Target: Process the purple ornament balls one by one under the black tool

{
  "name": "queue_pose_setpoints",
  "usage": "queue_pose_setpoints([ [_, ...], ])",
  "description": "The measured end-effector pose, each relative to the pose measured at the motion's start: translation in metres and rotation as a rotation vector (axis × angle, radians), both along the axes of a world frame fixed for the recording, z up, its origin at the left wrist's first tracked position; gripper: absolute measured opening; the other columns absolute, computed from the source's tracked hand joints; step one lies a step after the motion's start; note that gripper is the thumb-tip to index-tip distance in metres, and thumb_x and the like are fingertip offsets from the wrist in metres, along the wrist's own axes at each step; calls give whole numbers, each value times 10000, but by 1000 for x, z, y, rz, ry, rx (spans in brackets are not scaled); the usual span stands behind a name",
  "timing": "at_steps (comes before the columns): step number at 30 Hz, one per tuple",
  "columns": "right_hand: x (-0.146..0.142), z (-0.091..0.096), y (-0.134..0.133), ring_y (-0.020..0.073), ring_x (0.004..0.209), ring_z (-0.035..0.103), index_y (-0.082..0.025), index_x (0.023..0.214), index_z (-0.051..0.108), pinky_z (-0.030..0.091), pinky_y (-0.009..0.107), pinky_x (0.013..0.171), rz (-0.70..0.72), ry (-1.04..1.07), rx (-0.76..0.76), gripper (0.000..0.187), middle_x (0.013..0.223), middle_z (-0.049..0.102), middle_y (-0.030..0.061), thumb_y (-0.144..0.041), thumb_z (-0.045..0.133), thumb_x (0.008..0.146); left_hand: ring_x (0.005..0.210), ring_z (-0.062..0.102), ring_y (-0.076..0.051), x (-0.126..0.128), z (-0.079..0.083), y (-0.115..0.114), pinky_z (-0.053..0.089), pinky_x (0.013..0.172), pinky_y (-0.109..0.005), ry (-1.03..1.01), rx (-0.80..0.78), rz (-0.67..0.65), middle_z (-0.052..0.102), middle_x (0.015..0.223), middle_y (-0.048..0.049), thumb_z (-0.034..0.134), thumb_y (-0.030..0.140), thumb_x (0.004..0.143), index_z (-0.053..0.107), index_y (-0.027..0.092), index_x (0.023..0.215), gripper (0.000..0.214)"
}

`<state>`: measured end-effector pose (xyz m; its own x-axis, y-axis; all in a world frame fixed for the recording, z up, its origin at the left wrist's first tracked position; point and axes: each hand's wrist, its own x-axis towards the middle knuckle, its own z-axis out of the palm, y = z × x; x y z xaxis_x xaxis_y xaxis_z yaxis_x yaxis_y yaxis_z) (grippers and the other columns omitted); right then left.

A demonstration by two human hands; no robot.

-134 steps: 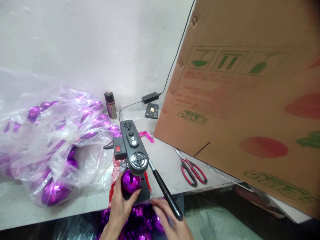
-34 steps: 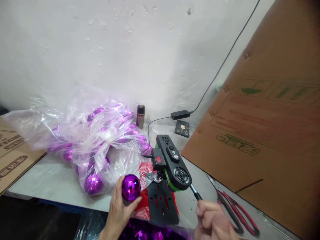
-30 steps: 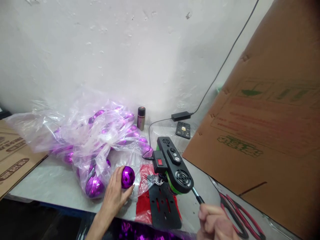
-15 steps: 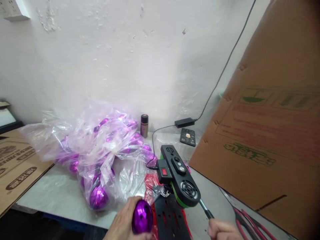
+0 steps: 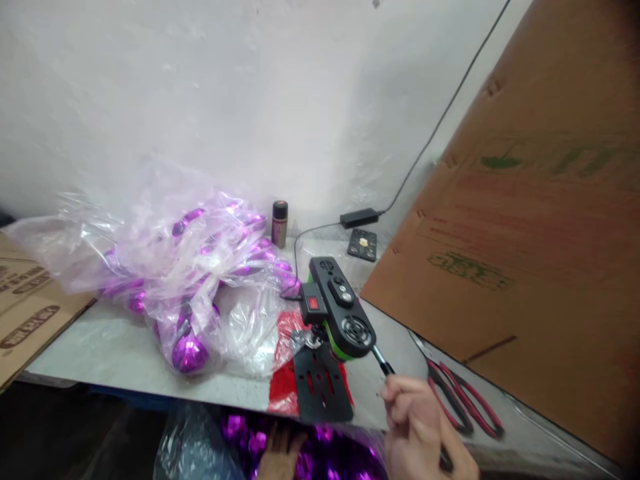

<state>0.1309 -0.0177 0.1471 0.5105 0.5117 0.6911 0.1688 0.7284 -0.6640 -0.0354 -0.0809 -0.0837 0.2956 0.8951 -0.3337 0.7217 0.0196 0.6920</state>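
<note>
At the table [image 5: 125, 373] edge, right hand [image 5: 425, 433] tight around the slim black lever [image 5: 381, 361] of the press [image 5: 345, 320].

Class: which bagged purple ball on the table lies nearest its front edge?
The purple ball at the front corner of the clear bag; the rest sit farther back.

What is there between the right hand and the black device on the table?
The lever handle of the black device, seen in the head view; the right hand grips its lower end.
</note>
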Motion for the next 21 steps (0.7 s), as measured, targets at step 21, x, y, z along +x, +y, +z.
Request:
queue_pose_setpoints([
  [21,5,-5,-5,134,576,576,-194,617,557,364,218,438,16,-81,-5,471,569,510,-22,-251,579,1084,1592,449,-479,-17,-73,-69,423,1273,-666,7,-106,-214,497,1715,-178,781,489,881,535,298,1634,815],
])
